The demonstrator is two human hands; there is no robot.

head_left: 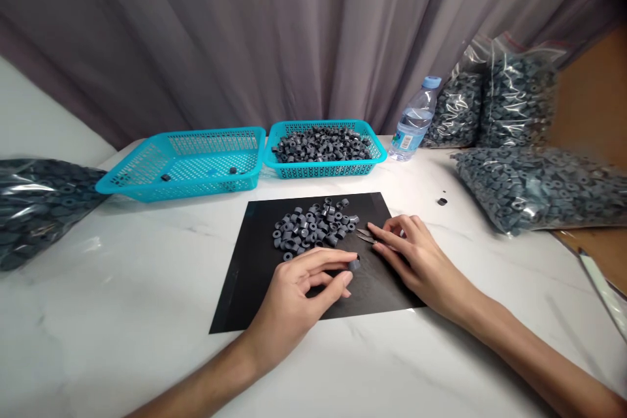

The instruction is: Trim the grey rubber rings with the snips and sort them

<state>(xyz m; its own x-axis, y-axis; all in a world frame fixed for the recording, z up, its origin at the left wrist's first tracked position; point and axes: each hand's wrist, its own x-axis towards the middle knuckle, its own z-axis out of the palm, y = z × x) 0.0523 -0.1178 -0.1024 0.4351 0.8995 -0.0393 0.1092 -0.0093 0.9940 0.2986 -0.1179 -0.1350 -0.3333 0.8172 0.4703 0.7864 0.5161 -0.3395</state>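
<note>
My left hand (308, 287) holds a small grey plastic cap (354, 265) between its thumb and fingertips, over the black mat (235, 304). To its right, my right hand (416, 251) grips a pair of small thread snips (366, 237), whose two pointed blades are parted and face left toward the cap. The blades and the cap are apart. The snips' handles are mostly hidden under my fingers. A loose pile of grey caps (313, 228) lies on the mat just beyond my left hand, some upright and some on their sides.
Behind the mat stand a blue basket (323, 172) full of caps and a blue basket (181, 192) with a few pieces. A water bottle (414, 121), a dark loose piece (442, 202) and bulging bags of parts (548, 189) are at right. Another bag (39, 209) lies left.
</note>
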